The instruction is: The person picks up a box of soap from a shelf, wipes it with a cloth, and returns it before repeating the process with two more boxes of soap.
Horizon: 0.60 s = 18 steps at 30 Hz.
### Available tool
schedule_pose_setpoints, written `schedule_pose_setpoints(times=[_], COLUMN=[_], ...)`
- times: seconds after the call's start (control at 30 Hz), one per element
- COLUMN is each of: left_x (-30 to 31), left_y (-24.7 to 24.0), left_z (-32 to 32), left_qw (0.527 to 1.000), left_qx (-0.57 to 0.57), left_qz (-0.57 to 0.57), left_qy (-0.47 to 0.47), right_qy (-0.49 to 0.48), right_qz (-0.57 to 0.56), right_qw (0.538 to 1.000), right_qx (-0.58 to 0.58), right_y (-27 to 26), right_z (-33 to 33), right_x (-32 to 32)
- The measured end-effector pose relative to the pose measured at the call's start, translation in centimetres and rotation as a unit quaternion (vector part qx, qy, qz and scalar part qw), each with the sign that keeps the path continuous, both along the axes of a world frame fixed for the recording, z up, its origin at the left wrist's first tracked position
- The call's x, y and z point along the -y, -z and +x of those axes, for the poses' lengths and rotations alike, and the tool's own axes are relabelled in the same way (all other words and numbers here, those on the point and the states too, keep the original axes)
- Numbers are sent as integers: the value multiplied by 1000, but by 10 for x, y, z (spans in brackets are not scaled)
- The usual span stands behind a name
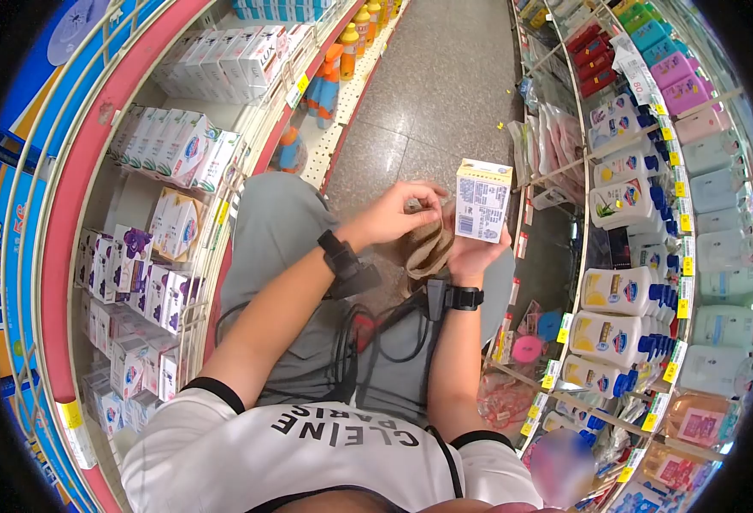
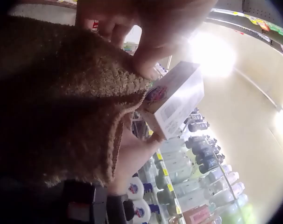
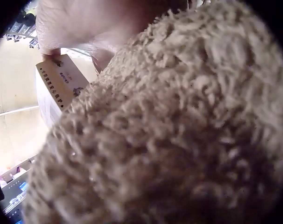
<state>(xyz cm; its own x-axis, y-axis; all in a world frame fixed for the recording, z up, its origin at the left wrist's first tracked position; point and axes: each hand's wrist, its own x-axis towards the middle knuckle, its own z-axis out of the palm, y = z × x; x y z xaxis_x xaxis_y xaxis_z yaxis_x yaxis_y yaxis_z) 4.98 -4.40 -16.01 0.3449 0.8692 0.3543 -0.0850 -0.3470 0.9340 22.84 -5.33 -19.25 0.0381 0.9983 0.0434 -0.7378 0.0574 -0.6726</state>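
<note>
My left hand (image 1: 400,208) pinches the upper edge of a brown terry cloth (image 1: 426,254), thumb against fingertips. The folded cloth hangs between my hands, above my knees. My right hand (image 1: 470,255) grips a small white soap box (image 1: 481,208) with a pale yellow end, held upright, its printed side with a barcode facing me. In the left wrist view the cloth (image 2: 85,102) fills the left side, and the box (image 2: 174,100) stands beyond it in the right hand. Fuzzy pile of the cloth (image 3: 178,126) covers most of the right wrist view and partly hides the box (image 3: 62,84).
On the left, shelves carry stacked soap boxes (image 1: 167,145) behind a wire rail. Pump bottles (image 1: 611,291) line the shelves on the right, with yellow price tags along the edges. A tiled aisle floor (image 1: 428,77) runs ahead between them, and orange bottles (image 1: 348,51) stand along its left side.
</note>
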Motion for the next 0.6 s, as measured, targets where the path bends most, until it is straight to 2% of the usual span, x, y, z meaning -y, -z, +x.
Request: schedule_pose_setpoints(times=[0.2, 0.4, 0.5, 0.6], left_x=[-6, -4, -3, -10], left_y=[11, 10, 7, 10], left_z=[-4, 1, 0, -8], left_qw=[998, 981, 972, 974], left_qx=[-13, 85, 95, 118], left_qz=[-61, -172, -215, -118], left_qy=[-29, -29, -28, -154], right_qy=[17, 30, 20, 18], right_qz=[17, 9, 12, 18], right_qw=[1000, 999, 1000, 999], right_qx=[13, -6, 1, 43], right_y=[-21, -25, -25, -38], right_z=[-17, -20, -19, -32], right_x=[1, 3, 3, 7])
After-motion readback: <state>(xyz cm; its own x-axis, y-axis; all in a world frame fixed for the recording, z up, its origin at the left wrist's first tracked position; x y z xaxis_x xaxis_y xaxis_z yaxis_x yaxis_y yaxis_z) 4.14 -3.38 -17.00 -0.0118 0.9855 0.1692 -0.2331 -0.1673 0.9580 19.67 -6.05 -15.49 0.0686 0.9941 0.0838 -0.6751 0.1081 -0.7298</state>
